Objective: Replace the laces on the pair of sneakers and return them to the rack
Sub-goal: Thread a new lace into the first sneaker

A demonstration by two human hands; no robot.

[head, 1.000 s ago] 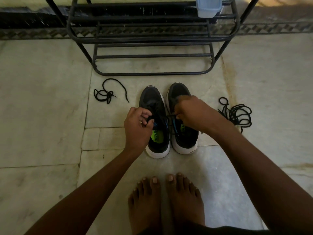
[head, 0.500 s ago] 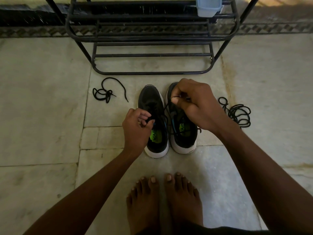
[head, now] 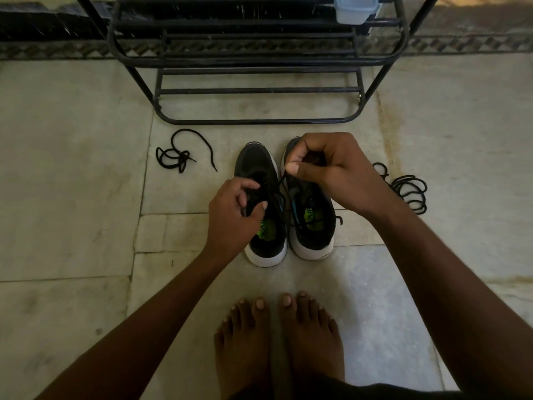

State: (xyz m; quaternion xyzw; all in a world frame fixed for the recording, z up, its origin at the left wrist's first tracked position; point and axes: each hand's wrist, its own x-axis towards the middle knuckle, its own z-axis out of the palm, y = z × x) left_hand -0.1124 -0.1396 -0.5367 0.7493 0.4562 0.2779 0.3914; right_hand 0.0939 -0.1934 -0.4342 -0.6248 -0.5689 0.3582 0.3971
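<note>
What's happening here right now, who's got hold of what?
A person is crouched over a pair of black sneakers on the floor, working a black lace. The left hand pinches lace at the left sneaker, while the right hand holds a strand pulled up above the right sneaker. One loose lace lies on the floor to the left, and a coiled lace lies to the right. The rack stands just beyond, with no shoes on the shelves in view.

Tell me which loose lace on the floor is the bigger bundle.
The lace right of the sneakers, by the right hand: many stacked coils. The left lace is a small knot with one trailing end.
</note>
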